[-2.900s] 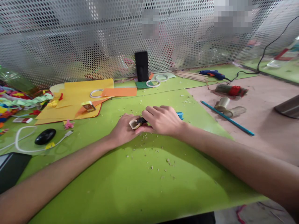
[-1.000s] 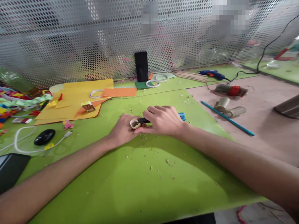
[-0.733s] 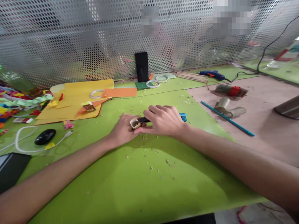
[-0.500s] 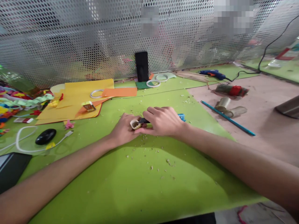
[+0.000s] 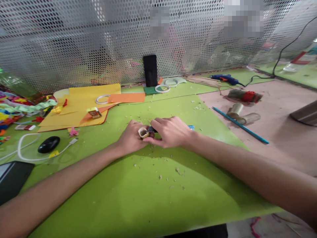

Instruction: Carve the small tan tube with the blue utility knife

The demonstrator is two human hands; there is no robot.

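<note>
Across the green counter (image 5: 111, 205), past scattered shavings (image 5: 177, 171), we see the left hand (image 5: 130, 137) gripping a small, hollow, pale piece (image 5: 143, 133) and the right hand (image 5: 170, 131) closed around a dark-bladed tool (image 5: 152, 129) at the piece's rim, with a black phone (image 5: 150, 71) upright before the perforated screen (image 5: 111, 43) beyond.

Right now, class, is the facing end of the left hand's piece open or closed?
Open: the pale piece shows a rim around a hollow.
</note>
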